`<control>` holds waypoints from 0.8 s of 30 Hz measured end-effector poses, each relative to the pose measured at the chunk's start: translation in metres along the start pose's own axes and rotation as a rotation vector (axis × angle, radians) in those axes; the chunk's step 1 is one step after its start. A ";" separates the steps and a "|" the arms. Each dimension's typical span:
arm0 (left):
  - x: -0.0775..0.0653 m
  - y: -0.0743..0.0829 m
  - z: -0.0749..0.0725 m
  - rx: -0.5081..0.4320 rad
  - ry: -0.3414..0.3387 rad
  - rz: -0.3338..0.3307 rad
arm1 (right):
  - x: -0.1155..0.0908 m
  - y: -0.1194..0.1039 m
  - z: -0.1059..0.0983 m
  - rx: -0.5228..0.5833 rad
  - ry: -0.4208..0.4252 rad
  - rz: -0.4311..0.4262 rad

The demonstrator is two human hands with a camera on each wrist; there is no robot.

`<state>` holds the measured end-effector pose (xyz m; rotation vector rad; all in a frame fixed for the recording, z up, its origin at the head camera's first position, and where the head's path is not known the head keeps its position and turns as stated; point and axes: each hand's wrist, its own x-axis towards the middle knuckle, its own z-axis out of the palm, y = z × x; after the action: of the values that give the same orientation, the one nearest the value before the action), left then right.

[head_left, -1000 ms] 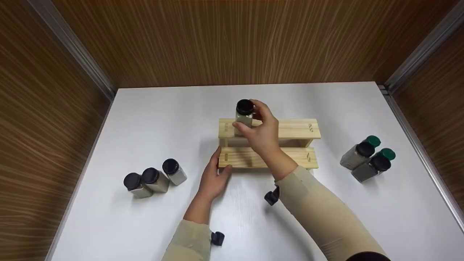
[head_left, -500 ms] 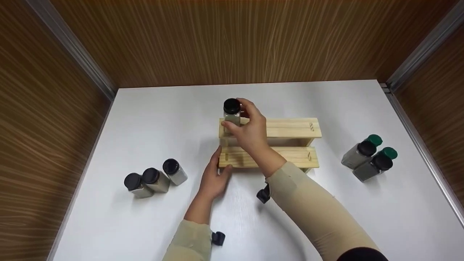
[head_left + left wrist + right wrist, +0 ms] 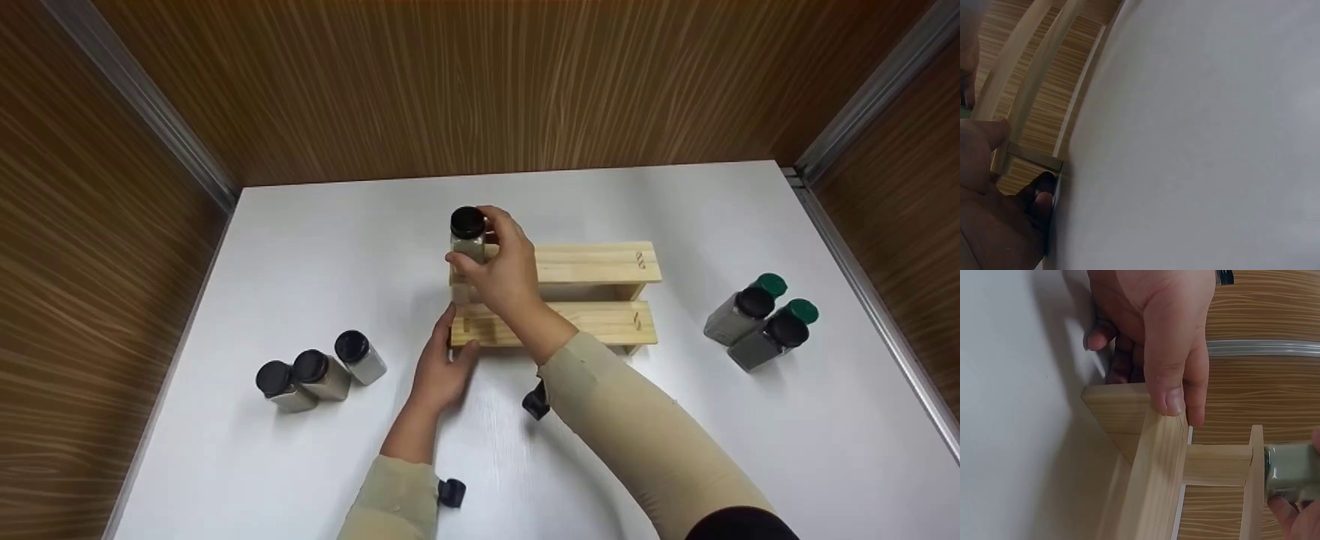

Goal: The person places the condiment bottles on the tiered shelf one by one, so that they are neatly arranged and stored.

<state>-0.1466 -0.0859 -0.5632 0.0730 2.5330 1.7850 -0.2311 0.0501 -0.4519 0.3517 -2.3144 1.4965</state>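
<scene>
A two-step wooden spice rack (image 3: 592, 264) stands mid-table. My right hand (image 3: 508, 274) holds a glass spice jar (image 3: 469, 246) upright at the left end of the upper step, thumb on the near side and fingers behind. The jar has a black cap and pale greenish contents. In the right wrist view, the jar's base (image 3: 1275, 467) is right at the upper board. My left hand (image 3: 441, 371) grips the lower step's left end; its thumb (image 3: 1171, 391) presses the front edge while the other fingers wrap around the side. The rack's upper left corner is partly hidden by the jar and right hand.
Several more spice jars stand on the white table (image 3: 337, 247): black-capped ones (image 3: 322, 375) at the left, and at the right black-capped ones (image 3: 750, 311) beside green-capped ones (image 3: 802, 310). Wood-patterned panels (image 3: 487, 90) close off the back and sides.
My right hand has carried the jar leftward along the upper step to its left end. The left hand has stayed on the rack's lower step.
</scene>
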 end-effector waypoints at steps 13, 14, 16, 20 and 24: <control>0.001 0.001 0.001 0.020 0.001 -0.022 | 0.001 0.000 0.000 -0.007 -0.053 0.069; 0.001 0.001 0.001 0.021 0.001 -0.020 | 0.001 0.000 -0.001 -0.008 -0.052 0.074; 0.002 0.000 0.002 0.024 0.000 -0.014 | 0.000 0.000 -0.002 -0.009 -0.051 0.078; 0.002 0.001 0.004 0.029 -0.005 -0.014 | -0.001 0.001 -0.005 -0.011 -0.060 0.084; 0.003 0.002 0.004 0.032 -0.019 -0.008 | -0.006 0.002 -0.010 -0.007 -0.078 0.092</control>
<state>-0.1492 -0.0815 -0.5624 0.0807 2.5452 1.7325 -0.2248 0.0606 -0.4527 0.3106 -2.4266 1.5433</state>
